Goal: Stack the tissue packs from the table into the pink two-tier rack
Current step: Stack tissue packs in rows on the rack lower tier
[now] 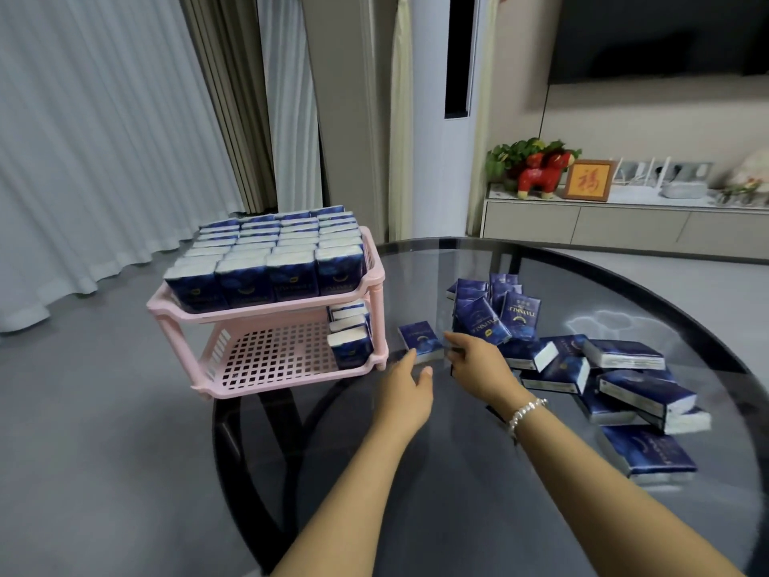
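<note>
The pink two-tier rack [266, 310] stands at the left edge of the glass table. Its top tier is packed with upright dark blue tissue packs [266, 260]. The lower tier holds a short row of packs [349, 337] at its right end, and the rest of its grid floor is bare. One single pack [420, 339] lies flat on the glass just right of the rack. My left hand [405, 385] reaches to its near edge with fingers extended. My right hand [474, 360] touches its right edge with its fingertips. A loose heap of packs [582, 360] lies to the right.
The round dark glass table [478, 493] has its rim close to the rack's left feet. Behind are curtains, a tall white unit and a low cabinet [624, 222] with ornaments. My right wrist wears a pearl bracelet [526, 412].
</note>
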A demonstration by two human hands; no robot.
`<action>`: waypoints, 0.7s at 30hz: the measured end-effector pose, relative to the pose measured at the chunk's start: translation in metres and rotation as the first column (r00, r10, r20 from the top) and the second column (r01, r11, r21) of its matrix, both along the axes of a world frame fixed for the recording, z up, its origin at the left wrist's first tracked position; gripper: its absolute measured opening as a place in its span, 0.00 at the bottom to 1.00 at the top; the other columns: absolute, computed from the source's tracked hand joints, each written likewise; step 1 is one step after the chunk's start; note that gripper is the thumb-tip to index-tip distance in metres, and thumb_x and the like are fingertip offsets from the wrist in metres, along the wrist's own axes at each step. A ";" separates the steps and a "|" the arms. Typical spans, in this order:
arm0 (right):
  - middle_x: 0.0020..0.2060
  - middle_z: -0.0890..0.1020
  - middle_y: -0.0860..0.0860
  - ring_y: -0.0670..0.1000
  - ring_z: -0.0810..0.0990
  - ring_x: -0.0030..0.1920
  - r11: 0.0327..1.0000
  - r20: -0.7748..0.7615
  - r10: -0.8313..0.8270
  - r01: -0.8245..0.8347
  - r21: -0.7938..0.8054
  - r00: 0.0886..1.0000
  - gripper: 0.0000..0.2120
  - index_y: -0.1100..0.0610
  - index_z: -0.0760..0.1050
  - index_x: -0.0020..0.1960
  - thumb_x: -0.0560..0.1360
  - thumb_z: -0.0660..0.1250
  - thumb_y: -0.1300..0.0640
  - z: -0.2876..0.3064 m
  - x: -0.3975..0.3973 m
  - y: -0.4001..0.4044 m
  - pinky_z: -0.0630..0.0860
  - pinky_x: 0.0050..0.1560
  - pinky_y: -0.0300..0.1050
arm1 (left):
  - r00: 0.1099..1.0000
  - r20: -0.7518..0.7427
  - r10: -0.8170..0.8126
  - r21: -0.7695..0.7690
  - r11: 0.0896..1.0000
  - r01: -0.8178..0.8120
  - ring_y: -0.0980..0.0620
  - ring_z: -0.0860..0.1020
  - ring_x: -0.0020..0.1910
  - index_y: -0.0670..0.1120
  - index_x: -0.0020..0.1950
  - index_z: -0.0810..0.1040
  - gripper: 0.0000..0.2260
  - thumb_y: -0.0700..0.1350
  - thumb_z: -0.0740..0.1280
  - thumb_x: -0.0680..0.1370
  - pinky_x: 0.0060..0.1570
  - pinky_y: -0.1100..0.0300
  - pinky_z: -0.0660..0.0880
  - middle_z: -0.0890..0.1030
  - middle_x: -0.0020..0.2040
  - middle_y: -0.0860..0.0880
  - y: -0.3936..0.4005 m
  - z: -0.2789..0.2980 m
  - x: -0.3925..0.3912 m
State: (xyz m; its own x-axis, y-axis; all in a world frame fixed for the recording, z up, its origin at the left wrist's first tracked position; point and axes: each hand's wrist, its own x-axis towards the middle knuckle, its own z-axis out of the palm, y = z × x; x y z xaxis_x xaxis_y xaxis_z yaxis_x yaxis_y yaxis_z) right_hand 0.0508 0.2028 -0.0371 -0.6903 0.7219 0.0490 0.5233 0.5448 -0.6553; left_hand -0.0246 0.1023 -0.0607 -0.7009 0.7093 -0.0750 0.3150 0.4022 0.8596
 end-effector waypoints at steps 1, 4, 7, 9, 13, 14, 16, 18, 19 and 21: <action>0.62 0.77 0.55 0.55 0.75 0.62 1.000 0.041 0.028 -0.028 -0.003 0.999 0.21 0.58 0.68 0.70 0.78 0.57 0.64 0.002 -0.002 0.004 0.70 0.59 0.42 | 1.000 0.013 0.005 -0.025 1.000 -0.004 0.45 0.69 0.70 0.50 0.75 0.62 0.22 0.49 0.58 0.81 0.69 0.50 0.65 0.66 0.74 0.48 0.005 -0.002 -0.001; 0.52 0.81 0.55 0.55 0.79 0.51 0.996 0.122 0.089 -0.091 0.011 0.988 0.18 0.56 0.74 0.63 0.77 0.56 0.65 0.007 -0.010 0.010 0.74 0.51 0.45 | 0.999 0.037 0.023 -0.034 0.999 -0.022 0.48 0.66 0.72 0.50 0.76 0.59 0.24 0.49 0.59 0.81 0.68 0.53 0.66 0.65 0.75 0.48 0.013 -0.003 -0.008; 0.47 0.82 0.54 0.54 0.79 0.47 0.996 0.101 0.090 -0.089 -0.011 0.991 0.17 0.55 0.78 0.58 0.75 0.56 0.66 0.008 -0.010 0.010 0.75 0.47 0.46 | 0.988 0.134 0.077 0.075 0.993 -0.087 0.50 0.73 0.64 0.46 0.73 0.66 0.20 0.46 0.61 0.80 0.58 0.61 0.68 0.72 0.68 0.48 0.013 0.002 -0.009; 0.45 0.82 0.54 0.53 0.78 0.45 0.997 0.064 0.075 -0.074 -0.015 0.995 0.17 0.55 0.78 0.58 0.76 0.56 0.65 0.010 -0.005 0.005 0.74 0.43 0.43 | 0.973 0.172 0.153 0.183 0.966 -0.185 0.53 0.76 0.52 0.45 0.65 0.73 0.15 0.42 0.63 0.79 0.53 0.61 0.71 0.77 0.58 0.50 0.010 0.005 -0.004; 0.49 0.83 0.53 0.50 0.80 0.48 0.996 -0.077 0.013 -0.020 -0.092 0.997 0.16 0.56 0.79 0.60 0.77 0.58 0.64 0.011 0.019 -0.015 0.71 0.43 0.36 | 0.914 0.347 0.209 0.347 0.877 -0.332 0.54 0.77 0.46 0.49 0.50 0.73 0.07 0.44 0.69 0.76 0.53 0.49 0.79 0.77 0.49 0.52 0.002 0.008 0.007; 0.53 0.83 0.52 0.49 0.80 0.52 0.991 -0.100 0.006 -0.019 -0.136 0.995 0.16 0.56 0.78 0.60 0.77 0.59 0.64 0.010 0.026 -0.022 0.70 0.47 0.36 | 0.892 0.415 0.182 0.370 0.862 -0.348 0.54 0.77 0.46 0.49 0.49 0.72 0.08 0.44 0.70 0.75 0.51 0.50 0.79 0.77 0.48 0.52 -0.001 0.009 0.011; 0.55 0.82 0.50 0.46 0.79 0.55 0.971 -0.142 0.026 -0.059 -0.232 0.989 0.16 0.55 0.78 0.60 0.77 0.60 0.65 0.010 0.041 -0.036 0.71 0.53 0.36 | 0.871 0.465 0.159 0.391 0.846 -0.362 0.53 0.77 0.45 0.50 0.48 0.72 0.08 0.43 0.70 0.75 0.51 0.51 0.78 0.76 0.48 0.51 -0.007 0.013 0.017; 0.54 0.82 0.48 0.44 0.79 0.54 0.960 -0.182 0.045 -0.093 -0.265 0.982 0.15 0.54 0.78 0.60 0.76 0.61 0.64 0.010 0.052 -0.044 0.73 0.58 0.38 | 0.868 0.472 0.153 0.391 0.847 -0.361 0.51 0.77 0.45 0.51 0.48 0.71 0.11 0.39 0.70 0.74 0.51 0.52 0.76 0.76 0.47 0.50 -0.013 0.014 0.020; 0.54 0.83 0.47 0.43 0.79 0.54 0.967 -0.196 0.030 -0.078 -0.242 0.980 0.15 0.54 0.78 0.60 0.76 0.62 0.64 0.010 0.056 -0.046 0.73 0.59 0.38 | 0.864 0.477 0.161 0.383 0.847 -0.369 0.51 0.77 0.45 0.50 0.48 0.71 0.12 0.36 0.70 0.74 0.51 0.52 0.76 0.76 0.47 0.50 -0.016 0.016 0.020; 0.53 0.83 0.48 0.45 0.79 0.54 0.991 -0.206 -0.061 0.034 -0.130 0.977 0.14 0.55 0.79 0.59 0.75 0.63 0.63 0.011 0.065 -0.043 0.73 0.57 0.37 | 0.847 0.494 0.193 0.370 0.836 -0.406 0.50 0.77 0.44 0.47 0.51 0.71 0.12 0.33 0.68 0.74 0.51 0.53 0.76 0.77 0.45 0.50 -0.022 0.021 0.016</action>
